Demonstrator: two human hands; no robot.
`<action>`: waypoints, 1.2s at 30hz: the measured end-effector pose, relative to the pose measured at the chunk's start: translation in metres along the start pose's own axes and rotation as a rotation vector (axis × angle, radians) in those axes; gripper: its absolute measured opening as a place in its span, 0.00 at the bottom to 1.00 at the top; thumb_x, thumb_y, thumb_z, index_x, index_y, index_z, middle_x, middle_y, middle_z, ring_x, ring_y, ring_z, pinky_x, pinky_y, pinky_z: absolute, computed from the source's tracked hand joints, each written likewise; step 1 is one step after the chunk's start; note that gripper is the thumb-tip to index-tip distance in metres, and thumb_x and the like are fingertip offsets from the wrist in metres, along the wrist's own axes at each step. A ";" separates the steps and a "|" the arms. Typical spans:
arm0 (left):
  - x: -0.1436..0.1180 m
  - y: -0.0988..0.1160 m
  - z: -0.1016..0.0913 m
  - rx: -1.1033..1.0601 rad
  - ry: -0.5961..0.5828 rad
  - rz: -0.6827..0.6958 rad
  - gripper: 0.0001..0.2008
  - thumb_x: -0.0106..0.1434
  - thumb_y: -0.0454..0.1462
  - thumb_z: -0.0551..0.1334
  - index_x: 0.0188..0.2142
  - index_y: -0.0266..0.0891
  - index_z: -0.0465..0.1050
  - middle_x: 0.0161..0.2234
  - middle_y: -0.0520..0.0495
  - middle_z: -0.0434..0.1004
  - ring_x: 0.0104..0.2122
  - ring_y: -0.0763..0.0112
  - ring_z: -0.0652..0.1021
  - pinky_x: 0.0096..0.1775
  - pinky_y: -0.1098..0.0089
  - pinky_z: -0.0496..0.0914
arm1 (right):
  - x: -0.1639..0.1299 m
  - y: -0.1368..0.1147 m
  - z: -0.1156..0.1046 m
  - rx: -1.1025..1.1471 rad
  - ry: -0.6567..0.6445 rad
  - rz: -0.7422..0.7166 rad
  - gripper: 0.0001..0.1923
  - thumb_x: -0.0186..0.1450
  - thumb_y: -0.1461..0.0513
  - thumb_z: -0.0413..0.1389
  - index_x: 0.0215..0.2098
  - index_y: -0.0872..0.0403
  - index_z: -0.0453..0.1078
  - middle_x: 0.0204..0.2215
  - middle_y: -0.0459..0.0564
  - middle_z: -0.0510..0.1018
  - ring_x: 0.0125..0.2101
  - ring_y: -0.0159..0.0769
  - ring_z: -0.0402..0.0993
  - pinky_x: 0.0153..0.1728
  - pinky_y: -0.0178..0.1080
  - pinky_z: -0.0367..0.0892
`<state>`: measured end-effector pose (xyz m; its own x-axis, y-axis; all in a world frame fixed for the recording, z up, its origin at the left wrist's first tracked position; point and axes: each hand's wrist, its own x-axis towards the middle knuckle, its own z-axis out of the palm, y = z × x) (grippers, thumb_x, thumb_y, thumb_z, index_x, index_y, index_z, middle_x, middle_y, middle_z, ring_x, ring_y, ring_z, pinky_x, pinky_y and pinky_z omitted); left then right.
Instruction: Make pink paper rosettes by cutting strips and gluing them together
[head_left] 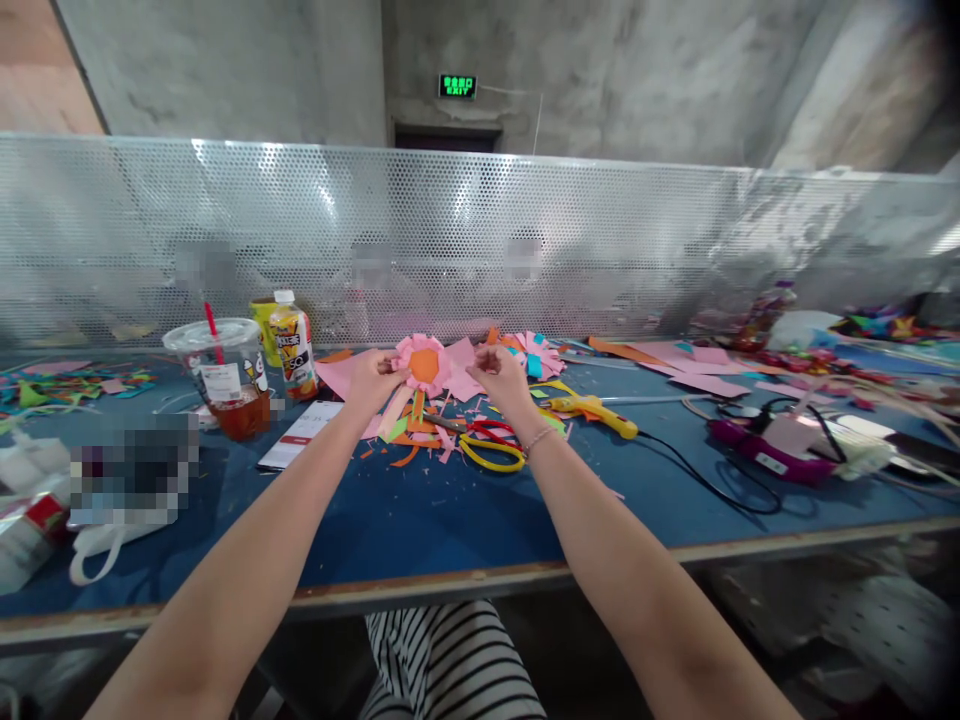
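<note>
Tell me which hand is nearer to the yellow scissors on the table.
Right. The right hand is just above the yellow scissors, not touching them. The left hand holds the paper flower, farther left.

Pink paper flower (422,365) — orange centre, facing the camera — held upright above the blue table (420,520).

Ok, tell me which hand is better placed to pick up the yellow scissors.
Right. The right hand hovers almost directly above the yellow scissors, touching only the edge of the pink paper flower. The left hand sits farther away and has the firmer grip on the flower.
</note>
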<state>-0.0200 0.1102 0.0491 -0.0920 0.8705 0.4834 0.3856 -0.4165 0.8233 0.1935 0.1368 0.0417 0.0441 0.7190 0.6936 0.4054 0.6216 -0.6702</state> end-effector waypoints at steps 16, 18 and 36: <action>-0.004 0.003 -0.017 0.439 -0.834 -0.374 0.21 0.41 0.54 0.64 0.15 0.38 0.68 0.14 0.50 0.66 0.17 0.72 0.67 0.22 0.71 0.60 | 0.002 0.012 -0.036 -0.539 -0.382 0.193 0.07 0.56 0.64 0.56 0.24 0.61 0.72 0.21 0.52 0.77 0.23 0.30 0.71 0.26 0.30 0.63; -0.006 0.007 -0.017 0.552 -0.869 -0.393 0.26 0.42 0.59 0.60 0.13 0.37 0.68 0.14 0.45 0.68 0.18 0.69 0.69 0.23 0.70 0.61 | 0.004 0.012 -0.044 -0.608 -0.419 0.188 0.10 0.57 0.62 0.56 0.22 0.60 0.71 0.20 0.52 0.76 0.23 0.31 0.71 0.25 0.30 0.62; -0.028 0.000 0.018 0.853 -0.378 0.181 0.19 0.59 0.48 0.50 0.26 0.40 0.74 0.26 0.44 0.75 0.28 0.66 0.73 0.28 0.71 0.60 | 0.002 0.032 -0.061 -0.892 -0.627 0.165 0.08 0.40 0.70 0.63 0.15 0.56 0.68 0.19 0.52 0.75 0.23 0.38 0.72 0.26 0.36 0.64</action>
<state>-0.0012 0.0910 0.0303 0.2807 0.9008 0.3313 0.9190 -0.3518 0.1780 0.2622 0.1395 0.0379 -0.2104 0.9595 0.1872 0.9619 0.2375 -0.1358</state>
